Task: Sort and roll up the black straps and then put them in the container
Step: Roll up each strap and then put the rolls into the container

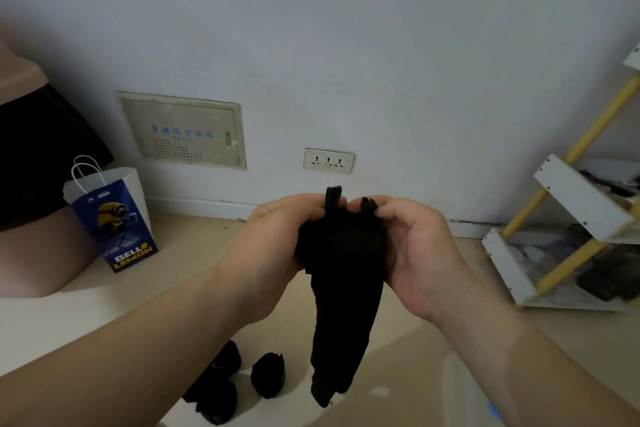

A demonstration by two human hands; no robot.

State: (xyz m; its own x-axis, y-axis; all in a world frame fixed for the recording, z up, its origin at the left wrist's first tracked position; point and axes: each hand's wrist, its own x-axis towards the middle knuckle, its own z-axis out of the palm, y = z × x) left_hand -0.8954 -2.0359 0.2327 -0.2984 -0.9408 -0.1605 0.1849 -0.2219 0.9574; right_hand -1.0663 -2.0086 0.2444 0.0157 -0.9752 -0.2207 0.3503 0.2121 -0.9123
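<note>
Black straps hang mid-frame from a two-handed grip. The left hand and right hand are both clamped on the top ends, probably to line them up for rolling. Rolled bundles lie lower centre on the pale floor, with a printed paper bag at left and a white shelf rack at right.

Dangling black strap, rolled straps below

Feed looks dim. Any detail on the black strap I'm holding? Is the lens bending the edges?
Head view: dim light, no glare; the black strap between left hand and right hand is a featureless silhouette. Head view: wide-angle distortion tilts the shelf rack at the right edge. Head view: the rolled straps on the floor are equally dark.
</note>
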